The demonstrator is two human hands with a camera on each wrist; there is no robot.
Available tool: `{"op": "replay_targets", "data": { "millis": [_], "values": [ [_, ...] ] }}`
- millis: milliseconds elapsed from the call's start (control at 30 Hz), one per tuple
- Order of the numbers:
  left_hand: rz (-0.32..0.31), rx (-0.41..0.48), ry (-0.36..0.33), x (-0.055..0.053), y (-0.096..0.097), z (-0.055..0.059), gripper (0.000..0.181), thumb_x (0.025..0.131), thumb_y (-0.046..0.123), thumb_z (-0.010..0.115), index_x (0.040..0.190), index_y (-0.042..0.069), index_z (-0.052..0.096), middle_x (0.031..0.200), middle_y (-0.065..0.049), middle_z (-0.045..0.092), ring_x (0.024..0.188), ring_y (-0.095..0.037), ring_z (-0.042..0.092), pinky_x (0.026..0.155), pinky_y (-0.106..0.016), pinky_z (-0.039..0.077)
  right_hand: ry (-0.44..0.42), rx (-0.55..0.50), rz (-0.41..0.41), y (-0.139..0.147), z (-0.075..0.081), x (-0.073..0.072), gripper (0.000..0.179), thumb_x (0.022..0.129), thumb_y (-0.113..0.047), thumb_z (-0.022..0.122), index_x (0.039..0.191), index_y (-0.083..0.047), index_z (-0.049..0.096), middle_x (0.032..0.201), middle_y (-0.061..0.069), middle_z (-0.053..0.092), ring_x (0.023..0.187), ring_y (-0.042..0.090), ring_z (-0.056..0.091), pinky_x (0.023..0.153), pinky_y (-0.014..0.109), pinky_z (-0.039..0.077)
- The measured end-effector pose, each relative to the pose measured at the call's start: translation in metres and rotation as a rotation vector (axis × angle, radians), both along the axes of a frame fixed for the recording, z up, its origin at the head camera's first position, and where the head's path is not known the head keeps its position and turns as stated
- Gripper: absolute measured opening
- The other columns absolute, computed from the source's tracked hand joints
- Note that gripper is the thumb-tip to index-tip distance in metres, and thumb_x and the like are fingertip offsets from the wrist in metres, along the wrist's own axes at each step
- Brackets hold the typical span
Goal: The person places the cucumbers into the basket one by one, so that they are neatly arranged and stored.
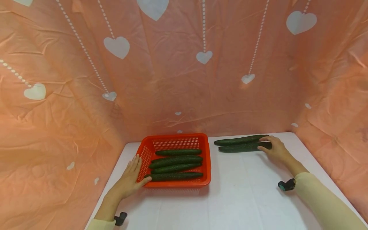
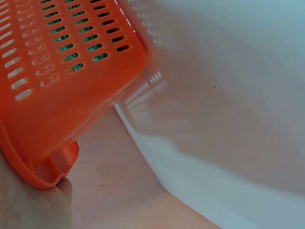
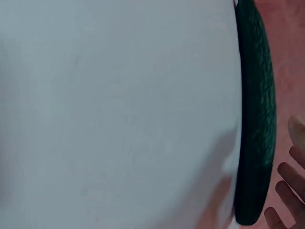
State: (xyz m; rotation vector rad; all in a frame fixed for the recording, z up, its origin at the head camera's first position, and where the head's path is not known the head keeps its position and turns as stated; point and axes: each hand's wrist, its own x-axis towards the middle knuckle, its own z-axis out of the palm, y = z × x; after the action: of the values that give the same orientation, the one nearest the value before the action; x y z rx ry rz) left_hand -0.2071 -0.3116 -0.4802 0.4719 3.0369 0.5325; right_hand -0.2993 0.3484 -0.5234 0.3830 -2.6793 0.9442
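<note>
A red plastic basket (image 1: 206, 159) stands on the white table with several cucumbers (image 1: 176, 176) lying lengthwise in it. Along the basket's left rim rests my left hand (image 1: 129, 180), fingers straight, thumb over the near corner. The left wrist view shows that hand (image 2: 33, 200) against the rim of the slotted basket (image 2: 71, 105). To the right of the basket, two cucumbers lie side by side, a rear one (image 1: 238, 140) and a front one (image 1: 241, 148). Over their right ends is my right hand (image 1: 276, 150). Its fingers (image 3: 288, 193) are spread beside a cucumber (image 3: 257, 109) in the right wrist view.
The white table (image 1: 244, 191) stretches in front of the basket and loose cucumbers. Orange cloth with white hearts (image 1: 172, 80) hangs behind the table and on both sides. Small black wrist devices (image 1: 286, 185) sit at both cuffs.
</note>
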Motion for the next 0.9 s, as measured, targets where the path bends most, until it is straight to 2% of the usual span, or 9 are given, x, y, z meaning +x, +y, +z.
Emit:
{"op": "replay_targets", "data": {
  "millis": [300,533,700,900],
  "values": [
    [-0.005,-0.005,0.018,0.002,0.002,0.003,0.106,0.102,0.061,0.063,0.167,-0.009,0.017,0.178,-0.027,0.004,0.163,-0.051,0.002,0.129,-0.068,0.009,-0.088,0.066,-0.058,0.013,-0.005,-0.002,0.047,0.098,-0.027,0.08,0.131,0.003,0.064,0.139,0.039,0.057,0.131,0.062,0.044,0.105,0.076,0.028],
    [-0.006,-0.009,0.019,0.002,0.002,0.004,0.106,0.102,0.061,0.063,0.167,-0.009,0.017,0.178,-0.027,0.004,0.163,-0.049,0.002,0.129,-0.068,0.01,-0.171,0.072,-0.055,0.016,-0.004,-0.002,0.055,0.097,-0.023,0.08,0.137,0.009,0.058,0.145,0.044,0.049,0.135,0.065,0.039,0.111,0.081,0.024],
    [-0.003,-0.008,0.017,0.0,0.0,0.002,0.107,0.102,0.061,0.064,0.168,-0.008,0.016,0.178,-0.026,0.003,0.164,-0.048,0.0,0.129,-0.068,0.011,-0.164,0.077,-0.036,0.016,-0.004,-0.001,0.055,0.096,-0.019,0.082,0.138,0.01,0.059,0.143,0.043,0.049,0.133,0.064,0.04,0.11,0.082,0.028],
    [-0.001,0.0,0.012,0.0,0.0,0.001,0.107,0.102,0.061,0.064,0.168,-0.008,0.016,0.178,-0.025,0.002,0.164,-0.048,0.0,0.13,-0.067,0.009,-0.103,0.114,-0.018,0.015,-0.004,0.002,0.049,0.094,-0.013,0.082,0.135,0.007,0.065,0.137,0.042,0.054,0.124,0.062,0.043,0.103,0.08,0.032]
  ]
}}
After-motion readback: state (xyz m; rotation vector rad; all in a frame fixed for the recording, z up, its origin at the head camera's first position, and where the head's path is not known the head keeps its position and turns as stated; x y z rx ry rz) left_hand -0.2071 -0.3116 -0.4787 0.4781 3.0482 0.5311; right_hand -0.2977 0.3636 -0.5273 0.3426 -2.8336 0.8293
